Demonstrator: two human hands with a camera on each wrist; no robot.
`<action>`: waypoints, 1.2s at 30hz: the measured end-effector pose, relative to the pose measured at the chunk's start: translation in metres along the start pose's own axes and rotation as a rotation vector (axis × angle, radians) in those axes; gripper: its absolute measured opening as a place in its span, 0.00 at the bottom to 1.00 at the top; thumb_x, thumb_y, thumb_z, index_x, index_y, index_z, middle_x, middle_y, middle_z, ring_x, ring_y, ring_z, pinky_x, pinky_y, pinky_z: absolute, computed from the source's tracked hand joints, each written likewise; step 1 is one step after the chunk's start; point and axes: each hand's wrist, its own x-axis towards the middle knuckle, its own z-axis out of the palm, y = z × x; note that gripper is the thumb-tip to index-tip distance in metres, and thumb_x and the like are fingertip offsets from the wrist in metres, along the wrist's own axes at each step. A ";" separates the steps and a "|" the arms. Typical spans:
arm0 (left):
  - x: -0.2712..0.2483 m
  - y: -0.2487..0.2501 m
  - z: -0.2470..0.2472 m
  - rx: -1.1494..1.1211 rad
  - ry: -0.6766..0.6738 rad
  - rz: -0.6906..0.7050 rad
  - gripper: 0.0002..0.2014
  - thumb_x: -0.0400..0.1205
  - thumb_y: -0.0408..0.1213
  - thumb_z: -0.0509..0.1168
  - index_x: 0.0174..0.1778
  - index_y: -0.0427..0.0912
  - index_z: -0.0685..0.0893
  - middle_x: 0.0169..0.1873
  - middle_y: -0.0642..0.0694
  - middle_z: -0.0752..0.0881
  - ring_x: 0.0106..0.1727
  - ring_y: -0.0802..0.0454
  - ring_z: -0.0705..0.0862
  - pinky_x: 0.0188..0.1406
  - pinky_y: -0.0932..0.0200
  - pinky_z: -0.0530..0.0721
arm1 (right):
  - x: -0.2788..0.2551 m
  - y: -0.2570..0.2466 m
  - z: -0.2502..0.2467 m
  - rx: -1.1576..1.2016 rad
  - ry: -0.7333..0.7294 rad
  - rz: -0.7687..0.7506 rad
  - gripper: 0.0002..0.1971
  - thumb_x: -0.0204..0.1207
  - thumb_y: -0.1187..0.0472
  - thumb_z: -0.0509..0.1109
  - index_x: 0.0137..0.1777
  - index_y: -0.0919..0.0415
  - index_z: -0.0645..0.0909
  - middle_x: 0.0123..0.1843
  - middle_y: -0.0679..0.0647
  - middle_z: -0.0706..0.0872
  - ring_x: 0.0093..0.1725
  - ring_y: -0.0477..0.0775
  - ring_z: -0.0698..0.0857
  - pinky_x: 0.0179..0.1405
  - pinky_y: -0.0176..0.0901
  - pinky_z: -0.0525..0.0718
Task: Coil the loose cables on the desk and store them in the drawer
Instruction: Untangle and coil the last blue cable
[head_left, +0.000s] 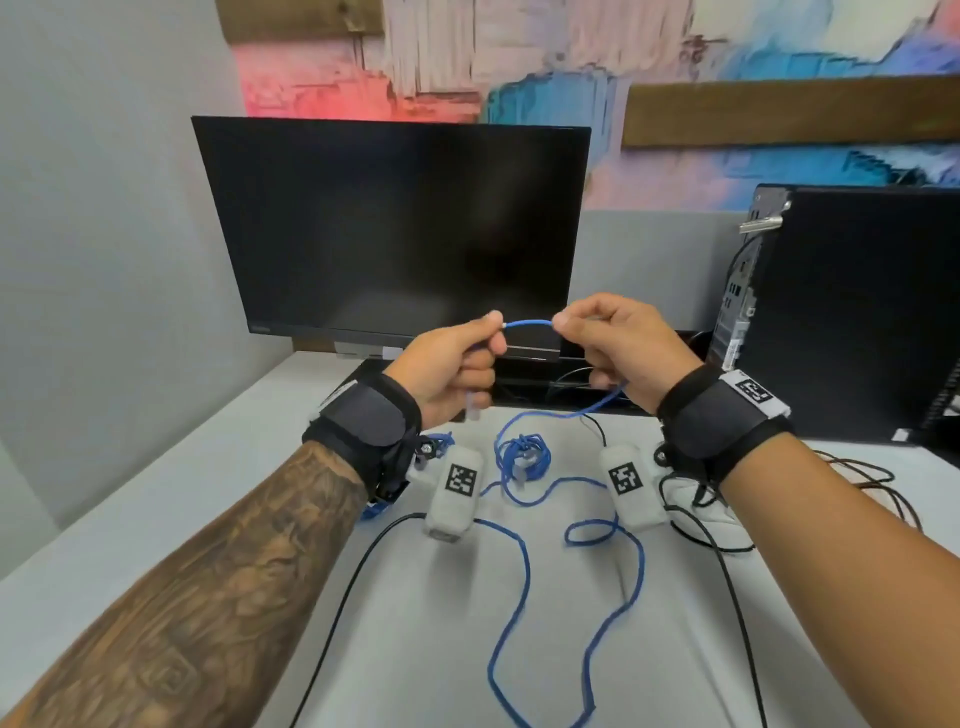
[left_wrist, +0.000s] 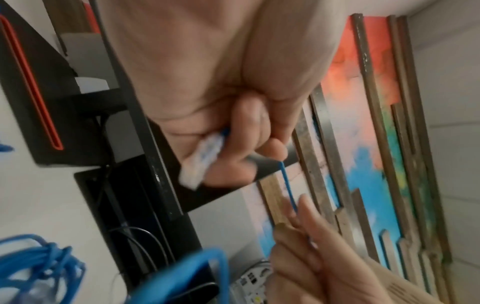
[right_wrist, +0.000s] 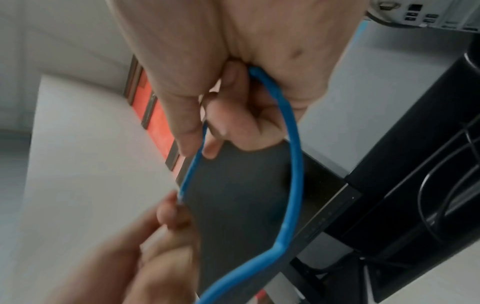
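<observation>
Left hand (head_left: 447, 366) and right hand (head_left: 610, 345) pinch blue cable (head_left: 527, 323) above desk (head_left: 156, 499).

The surface (head_left: 218, 499) is pale grey and runs back to a grey partition. Directly below the two grips, a loose blue cable (head_left: 524, 582) snakes over it in open bends toward the near edge. Just below and between the grips sits a small tangled blue bundle (head_left: 522, 457). A thin black cable (head_left: 343, 608) lies under the left grip's forearm, and another black cable (head_left: 727, 582) runs under the right one. Beyond the grips a dark monitor (head_left: 395, 228) stands on the surface. Off to the right grip's outer side stands a black computer case (head_left: 852, 312), with thin dark wires (head_left: 878, 483) lying near it.
</observation>
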 end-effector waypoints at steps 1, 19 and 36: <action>-0.001 -0.003 -0.007 0.012 -0.026 -0.063 0.18 0.89 0.49 0.58 0.37 0.44 0.80 0.20 0.55 0.61 0.18 0.59 0.58 0.17 0.65 0.66 | 0.006 0.004 -0.002 0.138 0.038 0.025 0.03 0.81 0.61 0.71 0.46 0.57 0.83 0.29 0.47 0.71 0.24 0.43 0.64 0.19 0.35 0.65; 0.037 -0.048 -0.050 -0.190 0.186 0.307 0.11 0.91 0.28 0.51 0.57 0.37 0.80 0.52 0.38 0.91 0.56 0.44 0.91 0.58 0.53 0.87 | 0.016 0.067 0.069 -0.273 -0.393 0.215 0.06 0.82 0.62 0.70 0.56 0.58 0.85 0.37 0.54 0.89 0.23 0.46 0.74 0.21 0.42 0.79; 0.008 -0.050 -0.044 0.123 -0.129 0.020 0.16 0.81 0.41 0.53 0.41 0.36 0.83 0.25 0.47 0.65 0.26 0.53 0.63 0.35 0.55 0.74 | 0.021 0.040 0.033 -0.471 -0.104 -0.263 0.04 0.77 0.64 0.76 0.49 0.56 0.86 0.39 0.52 0.88 0.32 0.51 0.85 0.32 0.39 0.86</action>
